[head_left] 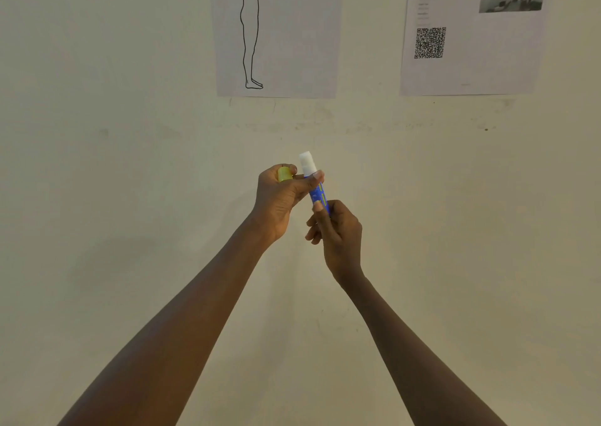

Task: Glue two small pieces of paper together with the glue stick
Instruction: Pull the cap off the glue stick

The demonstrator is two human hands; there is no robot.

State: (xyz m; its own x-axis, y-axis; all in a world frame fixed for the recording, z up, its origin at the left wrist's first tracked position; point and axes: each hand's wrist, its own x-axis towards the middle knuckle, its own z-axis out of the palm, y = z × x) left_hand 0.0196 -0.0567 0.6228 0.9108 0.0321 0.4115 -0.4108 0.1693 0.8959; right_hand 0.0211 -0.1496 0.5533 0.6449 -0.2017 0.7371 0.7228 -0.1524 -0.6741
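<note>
Glue stick [317,193]: blue barrel with yellow-green marks, uncapped, held in the air between the two grips. It tilts a little, top leaning left.
White glue tip [307,162]: stands out of the barrel, above both grips, touching nothing.
Yellow cap [284,174]: off the stick, just left of the white glue tip, tucked inside the left grip.
Left grip [279,198]: bare hand, palm turned back toward the person. Fingers curl round the yellow cap; thumb reaches across and presses the upper barrel.
Right grip [340,234]: bare hand, below and slightly right of the left grip. Thumb and fingers pinch the bottom end of the barrel.
Forearms: both bare, rising from the lower edge and closing in on the stick.
Wall [130,165]: pale cream, scuffed, behind both grips.
Drawing sheet [292,52]: on the wall well above the grips; outline of a standing figure's legs.
QR sheet [487,52]: up and right of the right grip; QR code, small grey photo, text too blurred to read.
</note>
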